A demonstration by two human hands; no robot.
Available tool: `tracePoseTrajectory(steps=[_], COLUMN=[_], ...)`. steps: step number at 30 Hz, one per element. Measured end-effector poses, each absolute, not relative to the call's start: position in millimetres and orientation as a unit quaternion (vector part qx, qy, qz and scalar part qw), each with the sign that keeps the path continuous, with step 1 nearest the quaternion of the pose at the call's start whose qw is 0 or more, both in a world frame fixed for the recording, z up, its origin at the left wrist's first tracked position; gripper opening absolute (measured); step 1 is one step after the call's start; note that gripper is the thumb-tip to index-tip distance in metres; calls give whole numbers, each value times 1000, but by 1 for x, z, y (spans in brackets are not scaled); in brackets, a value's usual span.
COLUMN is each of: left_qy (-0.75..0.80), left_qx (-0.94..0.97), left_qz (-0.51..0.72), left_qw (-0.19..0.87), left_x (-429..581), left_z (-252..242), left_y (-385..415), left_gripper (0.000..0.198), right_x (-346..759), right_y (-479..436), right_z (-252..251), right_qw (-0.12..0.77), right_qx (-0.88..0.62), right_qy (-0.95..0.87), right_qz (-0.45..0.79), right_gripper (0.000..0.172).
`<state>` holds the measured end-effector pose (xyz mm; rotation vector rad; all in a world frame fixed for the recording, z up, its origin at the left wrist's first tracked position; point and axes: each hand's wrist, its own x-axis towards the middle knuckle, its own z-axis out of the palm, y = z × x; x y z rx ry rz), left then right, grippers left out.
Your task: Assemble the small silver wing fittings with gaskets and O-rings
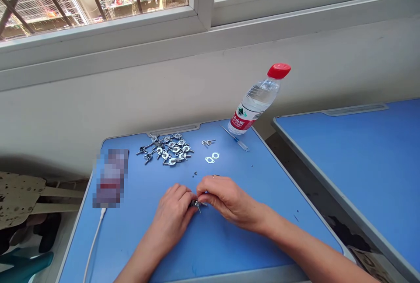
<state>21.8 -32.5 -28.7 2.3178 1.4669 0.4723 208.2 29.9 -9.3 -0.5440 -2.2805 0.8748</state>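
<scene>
My left hand is closed on a small metal fitting low over the front middle of the blue desk. Thin pins or a stem stick out of the fitting, and my fingers cover much of it. My right hand pinches thumb and forefinger together right at the fitting's top; what is between those fingertips is hidden. Just beyond the hands lie tiny metal bits. Two flat oval plates with holes lie farther back, and behind them are a couple of small eyelet-like metal parts.
A pile of similar metal fittings covers the desk's back left. A blurred phone-like object with a white cable lies at left. Back right stand a water bottle and a thin screwdriver-like tool. Another blue desk adjoins across a gap.
</scene>
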Motion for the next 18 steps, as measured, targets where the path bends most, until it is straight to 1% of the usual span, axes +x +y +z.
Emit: tracePoseTrajectory(steps=[2, 5, 7, 9, 11, 15, 18], left_qy=[518, 514, 513, 514, 514, 516, 516], left_qx=[820, 822, 822, 820, 819, 821, 823], left_qz=[167, 173, 173, 172, 170, 166, 163], left_qw=[175, 173, 177, 184, 188, 183, 174], left_x=[22, 22, 22, 22, 21, 21, 21], left_z=[-29, -29, -29, -29, -29, -30, -30], left_y=[-33, -33, -33, -32, -33, -33, -33], left_gripper=[6, 6, 6, 6, 8, 8, 3], right_x=[209, 214, 219, 222, 224, 221, 216], right_y=[29, 27, 26, 26, 27, 28, 26], right_z=[-4, 9, 17, 19, 18, 9, 1], right_qw=[291, 217, 177, 159, 166, 208, 252], right_qx=[-212, -222, -218, -225, -237, -233, -213], right_qy=[-872, -886, -893, -894, -893, -901, -904], right_qz=[331, 343, 352, 353, 344, 302, 273], right_gripper=[27, 17, 19, 23, 24, 20, 25])
